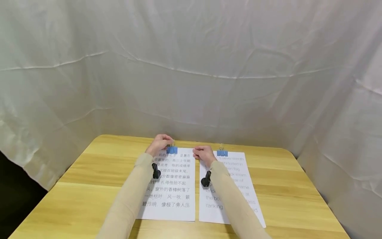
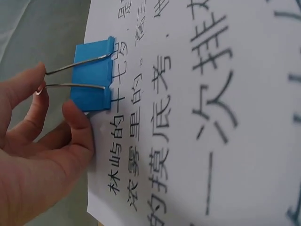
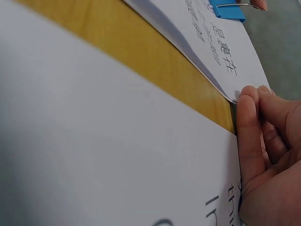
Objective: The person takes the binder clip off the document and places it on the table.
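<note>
On the wooden table [image 1: 292,192], the Chinese-text paper [image 1: 174,186] is stretched between the hands, its long axis run toward the person and its top edge turned away. Its top right corner is pinched by the right hand [image 1: 205,154]; by the left hand [image 1: 159,144] are pinched the wire handles [image 2: 77,65], pointed away, of the blue clip [image 2: 89,77] seated on that edge, mouth toward the person.

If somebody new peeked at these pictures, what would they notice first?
Probably the bright blue left clip at the far edge of the Chinese page, and the matching right clip at the English page's far edge. Next, the left hand holding the left clip's wire handles, and the right hand holding the Chinese page's far right corner.
</note>
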### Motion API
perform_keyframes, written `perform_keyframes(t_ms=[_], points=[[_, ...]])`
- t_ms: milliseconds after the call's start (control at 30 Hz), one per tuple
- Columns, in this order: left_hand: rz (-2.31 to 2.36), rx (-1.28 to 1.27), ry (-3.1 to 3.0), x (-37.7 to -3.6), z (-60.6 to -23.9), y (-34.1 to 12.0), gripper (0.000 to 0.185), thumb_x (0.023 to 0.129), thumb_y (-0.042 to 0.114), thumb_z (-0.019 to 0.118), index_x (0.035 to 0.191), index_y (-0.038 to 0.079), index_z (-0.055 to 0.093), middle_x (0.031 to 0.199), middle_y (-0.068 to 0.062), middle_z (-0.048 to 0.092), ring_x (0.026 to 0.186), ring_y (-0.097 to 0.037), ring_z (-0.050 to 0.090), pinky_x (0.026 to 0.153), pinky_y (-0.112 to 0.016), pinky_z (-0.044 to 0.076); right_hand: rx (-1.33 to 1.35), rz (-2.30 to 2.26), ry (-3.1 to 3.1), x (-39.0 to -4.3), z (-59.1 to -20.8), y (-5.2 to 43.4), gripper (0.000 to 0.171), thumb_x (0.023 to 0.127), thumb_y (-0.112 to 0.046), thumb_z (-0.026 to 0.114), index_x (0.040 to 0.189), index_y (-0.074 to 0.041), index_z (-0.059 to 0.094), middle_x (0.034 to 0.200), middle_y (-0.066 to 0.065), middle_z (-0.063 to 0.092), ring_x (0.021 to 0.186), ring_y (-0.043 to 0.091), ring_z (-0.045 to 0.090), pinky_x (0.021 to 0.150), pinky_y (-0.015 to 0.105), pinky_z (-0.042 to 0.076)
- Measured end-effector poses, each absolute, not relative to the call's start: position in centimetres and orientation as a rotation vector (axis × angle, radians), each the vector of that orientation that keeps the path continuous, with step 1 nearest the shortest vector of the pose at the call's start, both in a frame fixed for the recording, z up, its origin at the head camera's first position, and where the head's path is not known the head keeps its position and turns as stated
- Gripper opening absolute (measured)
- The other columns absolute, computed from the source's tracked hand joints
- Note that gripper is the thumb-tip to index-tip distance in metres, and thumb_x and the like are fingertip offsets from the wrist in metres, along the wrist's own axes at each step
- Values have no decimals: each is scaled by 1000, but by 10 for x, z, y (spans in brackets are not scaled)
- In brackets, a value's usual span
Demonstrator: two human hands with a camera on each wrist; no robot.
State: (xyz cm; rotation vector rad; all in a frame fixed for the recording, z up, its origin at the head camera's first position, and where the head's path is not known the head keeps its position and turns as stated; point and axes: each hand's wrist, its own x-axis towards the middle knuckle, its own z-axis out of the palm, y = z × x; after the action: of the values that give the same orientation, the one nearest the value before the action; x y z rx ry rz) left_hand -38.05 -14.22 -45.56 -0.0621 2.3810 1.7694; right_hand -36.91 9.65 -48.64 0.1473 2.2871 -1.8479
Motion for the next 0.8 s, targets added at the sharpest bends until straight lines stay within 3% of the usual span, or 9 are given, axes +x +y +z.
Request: perform_keyframes(t_ms=[133,267,533,800], points=[[1750,1,2335,-381,-456,-148,22,90,21,71,103,6,62,110,-8,63,106,-27,56,86,-35,48,140,-1846,2282,-368,-488,97,29,93,-15,68,119,-3,69,107,12,69,80,12,67,72,22,57],[1757,31,2281,-382,-455,-152,27,88,22,74,104,4,62,108,-8,63,98,-24,57,84,-34,49,130,-1858,2274,-368,-490,98,29,93,-13,68,120,-2,68,107,13,69,78,11,66,71,22,57],[1713,75,2224,-388,-453,-154,62,89,22,73,142,2,46,131,-14,60,100,-19,62,85,-32,51,139,-1860,2258,-369,-491,99,29,92,-13,69,120,-3,69,107,13,70,77,10,66,72,22,57],[1639,84,2232,-393,-451,-155,56,88,18,74,137,3,54,123,-11,62,91,-17,56,75,-26,49,136,-1868,2268,-370,-490,98,30,93,-13,68,120,-3,68,110,14,69,78,9,66,73,23,57]])
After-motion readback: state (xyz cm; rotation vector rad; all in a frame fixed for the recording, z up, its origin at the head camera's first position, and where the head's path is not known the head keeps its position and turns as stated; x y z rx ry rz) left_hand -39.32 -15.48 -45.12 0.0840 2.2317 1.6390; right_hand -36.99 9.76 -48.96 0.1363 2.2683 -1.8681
